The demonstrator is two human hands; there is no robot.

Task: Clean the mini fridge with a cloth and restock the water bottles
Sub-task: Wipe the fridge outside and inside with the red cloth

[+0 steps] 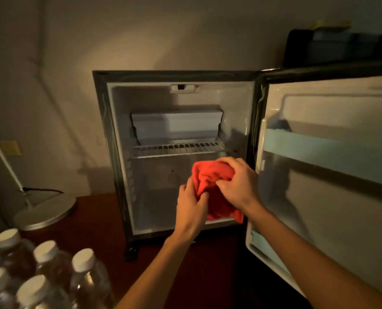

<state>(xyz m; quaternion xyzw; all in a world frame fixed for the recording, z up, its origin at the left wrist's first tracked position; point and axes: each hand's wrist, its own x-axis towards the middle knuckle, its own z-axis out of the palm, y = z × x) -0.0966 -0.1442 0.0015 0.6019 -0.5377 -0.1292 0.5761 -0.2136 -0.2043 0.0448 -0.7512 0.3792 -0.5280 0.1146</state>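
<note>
Between both hands [214, 192], the cloth [210, 177]

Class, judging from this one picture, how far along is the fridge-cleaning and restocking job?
Done: the fridge door is open and the mini fridge holds no bottles. In hand: the left hand and right hand both grip the red cloth at the opening. Left: restocking; the water bottles wait outside.

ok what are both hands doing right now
Left hand: closed, gripping the red cloth from below.
Right hand: closed, pinching the same cloth from above.
</note>
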